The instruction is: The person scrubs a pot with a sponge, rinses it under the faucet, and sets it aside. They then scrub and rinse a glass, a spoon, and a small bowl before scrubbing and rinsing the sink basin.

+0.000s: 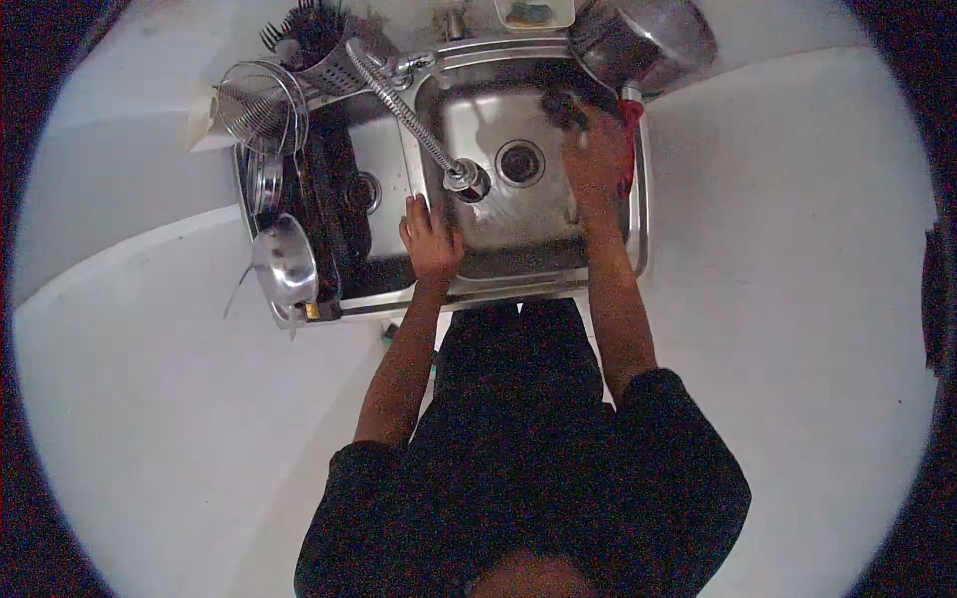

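My right hand point(595, 164) is inside the right sink basin point(478, 115), close to its right wall. Its fingers are closed on a dark brush-like scrubber point(561, 108), whose exact kind is too dim to tell. My left hand point(432, 244) rests on the divider and near edge of the basins, fingers stretched out, holding nothing. Between the hands, the faucet's spray head point(466, 181) hangs over the right basin on a flexible metal hose point(404, 115). The drain point(519, 162) lies in the middle of that basin.
A large metal pot point(648, 45) stands at the back right, with a red object point(630, 140) below it on the sink's edge. At left are wire strainers point(261, 108), a small metal pot point(285, 261) and a utensil holder point(339, 65). A tray point(536, 13) sits behind.
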{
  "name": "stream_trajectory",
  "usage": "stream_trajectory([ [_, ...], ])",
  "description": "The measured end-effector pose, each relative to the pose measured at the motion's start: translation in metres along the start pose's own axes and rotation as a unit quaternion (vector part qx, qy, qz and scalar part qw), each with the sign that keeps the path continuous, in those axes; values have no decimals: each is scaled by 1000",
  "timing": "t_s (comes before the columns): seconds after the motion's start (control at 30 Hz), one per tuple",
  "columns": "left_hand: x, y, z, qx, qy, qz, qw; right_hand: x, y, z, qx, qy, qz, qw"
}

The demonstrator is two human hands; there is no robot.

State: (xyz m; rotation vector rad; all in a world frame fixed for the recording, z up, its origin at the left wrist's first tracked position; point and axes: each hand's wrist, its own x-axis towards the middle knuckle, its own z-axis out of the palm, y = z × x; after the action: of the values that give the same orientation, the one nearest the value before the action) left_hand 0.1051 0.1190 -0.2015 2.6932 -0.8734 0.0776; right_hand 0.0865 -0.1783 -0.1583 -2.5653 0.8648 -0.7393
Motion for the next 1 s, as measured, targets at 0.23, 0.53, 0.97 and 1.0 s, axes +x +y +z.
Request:
stream_trajectory([
  [0.23, -10, 30, 10, -212, -5, 12, 977, -7, 49, -18, -32, -12, 164, 986],
  [0.53, -12, 41, 82, -722, -200, -434, 501, 0, 110, 22, -2, -114, 189, 975],
  [0.97, 31, 72, 60, -899, -65, -424, 90, -53, 98, -33, -35, -65, 135, 988],
  [1.0, 32, 71, 61, -908, -70, -406, 74, -58, 95, -42, -19, -66, 122, 990],
])
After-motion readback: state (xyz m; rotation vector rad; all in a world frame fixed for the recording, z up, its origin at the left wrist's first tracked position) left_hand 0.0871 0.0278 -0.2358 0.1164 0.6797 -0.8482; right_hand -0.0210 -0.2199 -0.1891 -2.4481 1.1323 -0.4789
